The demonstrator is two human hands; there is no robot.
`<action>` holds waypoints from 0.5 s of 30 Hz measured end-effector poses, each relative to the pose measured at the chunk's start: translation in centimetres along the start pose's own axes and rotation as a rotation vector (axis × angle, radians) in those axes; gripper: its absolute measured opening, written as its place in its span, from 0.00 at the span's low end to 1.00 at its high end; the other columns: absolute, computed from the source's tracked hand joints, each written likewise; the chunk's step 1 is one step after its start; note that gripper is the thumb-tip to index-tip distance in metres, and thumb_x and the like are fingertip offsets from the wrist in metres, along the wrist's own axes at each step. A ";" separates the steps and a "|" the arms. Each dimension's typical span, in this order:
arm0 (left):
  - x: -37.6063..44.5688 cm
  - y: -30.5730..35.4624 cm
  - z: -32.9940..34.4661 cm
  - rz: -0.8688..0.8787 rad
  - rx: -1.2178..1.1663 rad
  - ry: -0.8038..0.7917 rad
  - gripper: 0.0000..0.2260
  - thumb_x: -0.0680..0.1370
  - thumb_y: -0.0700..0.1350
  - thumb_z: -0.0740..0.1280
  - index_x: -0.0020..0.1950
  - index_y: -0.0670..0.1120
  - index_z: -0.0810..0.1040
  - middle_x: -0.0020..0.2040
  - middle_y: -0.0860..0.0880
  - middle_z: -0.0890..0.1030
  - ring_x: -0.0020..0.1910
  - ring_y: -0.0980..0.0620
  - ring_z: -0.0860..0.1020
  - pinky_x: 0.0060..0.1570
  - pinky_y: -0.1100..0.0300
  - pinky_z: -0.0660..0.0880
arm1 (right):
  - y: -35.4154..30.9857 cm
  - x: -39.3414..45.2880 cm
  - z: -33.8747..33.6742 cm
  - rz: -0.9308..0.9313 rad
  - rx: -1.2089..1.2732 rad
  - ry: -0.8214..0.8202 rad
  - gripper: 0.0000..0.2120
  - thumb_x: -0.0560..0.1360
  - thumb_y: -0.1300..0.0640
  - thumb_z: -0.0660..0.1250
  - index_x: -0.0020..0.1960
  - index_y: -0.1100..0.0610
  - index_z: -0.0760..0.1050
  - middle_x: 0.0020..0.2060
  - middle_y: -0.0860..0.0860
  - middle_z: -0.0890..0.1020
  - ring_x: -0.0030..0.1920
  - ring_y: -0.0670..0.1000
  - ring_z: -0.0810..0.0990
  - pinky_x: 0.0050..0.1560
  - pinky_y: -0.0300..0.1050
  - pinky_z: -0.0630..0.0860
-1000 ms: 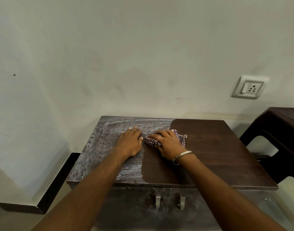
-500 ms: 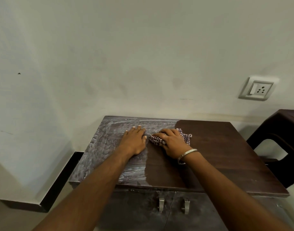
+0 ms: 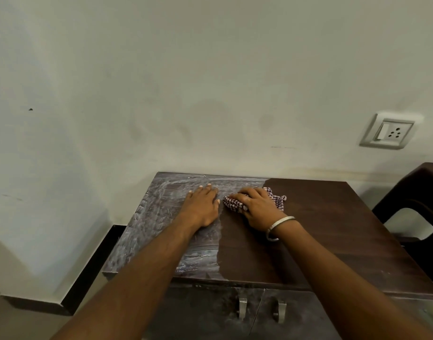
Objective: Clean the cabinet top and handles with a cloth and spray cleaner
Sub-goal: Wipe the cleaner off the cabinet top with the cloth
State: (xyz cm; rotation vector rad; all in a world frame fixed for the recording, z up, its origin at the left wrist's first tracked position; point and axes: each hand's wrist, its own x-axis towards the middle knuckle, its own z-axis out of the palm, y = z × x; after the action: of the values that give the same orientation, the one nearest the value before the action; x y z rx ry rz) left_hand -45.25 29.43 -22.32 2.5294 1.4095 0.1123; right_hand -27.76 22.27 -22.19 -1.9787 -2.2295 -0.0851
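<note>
Surface: dark wood cabinet top against a pale wall; left part filmed grey-white, right part clean.
Cloth: checked cloth on the top, at the film's edge.
Right hand: fingers curled, gripping the cloth.
Left hand: flat on the film, fingers straight, just beside the cloth.
Handles: two metal handles on the doors below.
</note>
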 end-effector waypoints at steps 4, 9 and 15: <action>0.5 -0.2 0.1 -0.002 -0.005 0.004 0.24 0.84 0.52 0.50 0.80 0.48 0.54 0.80 0.48 0.52 0.79 0.47 0.49 0.77 0.46 0.47 | 0.7 -1.3 -0.1 -0.049 0.012 0.017 0.22 0.79 0.53 0.59 0.73 0.49 0.63 0.71 0.51 0.66 0.70 0.57 0.61 0.72 0.47 0.53; 0.6 -0.4 0.1 0.001 -0.014 -0.001 0.24 0.84 0.52 0.49 0.80 0.48 0.53 0.80 0.48 0.51 0.79 0.47 0.48 0.77 0.46 0.46 | 1.5 0.3 -0.2 0.002 -0.023 -0.018 0.23 0.80 0.52 0.58 0.74 0.48 0.61 0.71 0.52 0.65 0.71 0.56 0.61 0.72 0.47 0.51; 1.3 -0.2 0.1 -0.002 -0.012 -0.004 0.24 0.84 0.52 0.49 0.80 0.48 0.54 0.80 0.48 0.51 0.79 0.46 0.49 0.77 0.45 0.47 | 0.9 0.9 0.1 -0.009 -0.024 0.002 0.23 0.80 0.52 0.58 0.74 0.48 0.62 0.71 0.52 0.66 0.70 0.58 0.62 0.72 0.48 0.53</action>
State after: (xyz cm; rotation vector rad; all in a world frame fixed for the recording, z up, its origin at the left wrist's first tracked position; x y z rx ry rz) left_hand -44.76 30.59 -22.57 2.5173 1.4055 0.1143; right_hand -27.02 23.26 -22.21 -1.9802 -2.2467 -0.1153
